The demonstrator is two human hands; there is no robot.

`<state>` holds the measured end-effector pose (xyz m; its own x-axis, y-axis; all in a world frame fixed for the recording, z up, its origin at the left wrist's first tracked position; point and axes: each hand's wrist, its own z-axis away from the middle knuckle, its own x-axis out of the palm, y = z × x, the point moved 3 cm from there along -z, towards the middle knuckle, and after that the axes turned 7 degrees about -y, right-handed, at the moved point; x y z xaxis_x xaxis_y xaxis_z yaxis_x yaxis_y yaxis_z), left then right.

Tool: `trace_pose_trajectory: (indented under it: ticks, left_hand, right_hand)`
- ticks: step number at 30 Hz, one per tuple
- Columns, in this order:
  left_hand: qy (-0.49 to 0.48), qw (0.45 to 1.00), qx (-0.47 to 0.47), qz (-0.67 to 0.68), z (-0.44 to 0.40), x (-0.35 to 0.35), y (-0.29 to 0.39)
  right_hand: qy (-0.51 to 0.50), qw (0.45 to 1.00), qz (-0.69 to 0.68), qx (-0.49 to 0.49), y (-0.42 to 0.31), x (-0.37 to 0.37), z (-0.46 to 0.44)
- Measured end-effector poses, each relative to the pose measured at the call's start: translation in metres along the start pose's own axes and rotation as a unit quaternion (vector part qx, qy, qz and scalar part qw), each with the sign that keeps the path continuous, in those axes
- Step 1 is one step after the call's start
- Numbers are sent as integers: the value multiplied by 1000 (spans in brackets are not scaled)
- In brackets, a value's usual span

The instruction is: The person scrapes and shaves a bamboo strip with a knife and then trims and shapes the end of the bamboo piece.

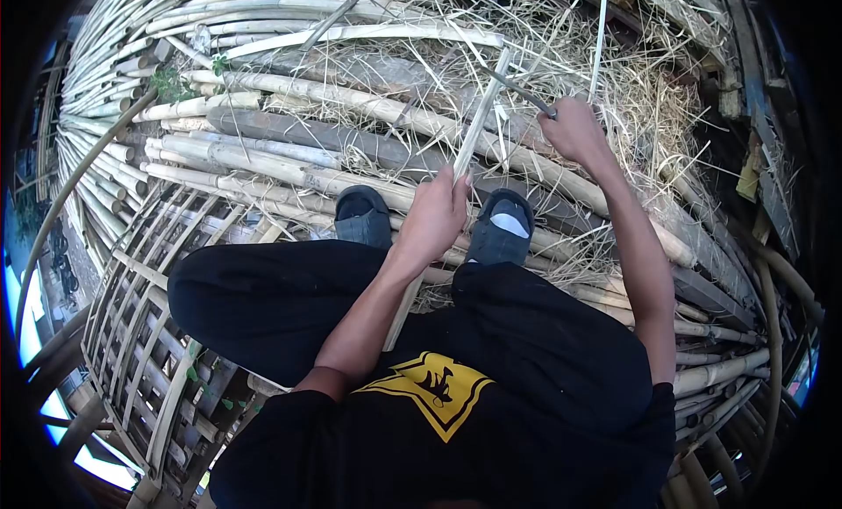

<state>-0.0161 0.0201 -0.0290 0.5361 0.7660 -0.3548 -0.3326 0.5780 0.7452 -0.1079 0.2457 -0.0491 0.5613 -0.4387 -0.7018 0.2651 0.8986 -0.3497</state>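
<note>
1. Black shirt with yellow print nearest; dark trousers beyond, knees spread.
2. Left hand clamped round a pale bamboo strip, which slants from the lap up between the sandals.
3. Right hand closed on a dark-bladed knife; blade at strip's far end, contact unclear.
4. Sandals above bamboo poles; loose shavings beside right hand.
5. Slatted lattice left of the trousers.
</note>
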Motion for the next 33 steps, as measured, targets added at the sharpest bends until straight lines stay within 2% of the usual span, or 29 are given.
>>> trace_pose_trajectory:
  ticks: [1,2,3,6,8,11,12,13,14,15,16,19,20,22,23,25,28,31,33]
  left_hand:
    - [24,999,38,-16,-1,2,-3]
    - [48,995,75,-32,0,2,-4]
    - [49,996,74,-33,1,3,-3]
    - [63,991,79,-84,3,5,-1]
    - [53,992,80,-81,3,6,-7]
    - [62,991,87,-79,-1,4,-7]
    - [62,991,90,-78,4,2,-3]
    - [32,997,48,-41,15,0,-1]
    - [2,1000,1,-5,26,-1,-3]
    - [1,998,55,-29,29,5,-5]
    - [0,998,65,-26,29,6,0]
    - [-14,999,41,-24,11,5,6]
    - [-19,999,29,5,6,3,5]
    - [-27,999,8,39,5,8,1]
    - [-13,999,27,28,4,8,-2]
    - [7,999,48,-20,1,5,-3]
    - [35,995,53,-72,3,7,-7]
    - [19,998,23,-55,11,0,-5]
    - [13,998,29,-47,12,2,-7]
  right_hand:
    - [-28,998,8,-50,-20,11,14]
    - [-14,994,39,-99,-33,29,22]
    - [2,987,71,-147,-39,45,23]
    - [-43,987,69,-141,-39,64,10]
    - [-12,984,99,-148,-36,57,-2]
    - [-5,986,124,-110,-32,48,-12]
    - [16,997,69,-32,-9,39,-31]
    - [36,998,9,45,29,25,-54]
    - [96,987,40,124,74,5,-70]
    - [106,982,45,151,103,-18,-66]
    - [172,974,22,147,135,-29,-68]
    - [204,973,35,100,142,-46,-46]
    - [161,981,-21,108,111,-44,-24]
    - [62,996,-42,57,63,-17,-5]
    - [16,998,-49,36,35,-2,4]
    - [-20,997,-4,-69,-6,41,14]
    - [-67,989,24,-130,-34,69,15]
    - [-19,994,67,-79,-8,49,-17]
    - [27,998,49,-43,19,35,-42]
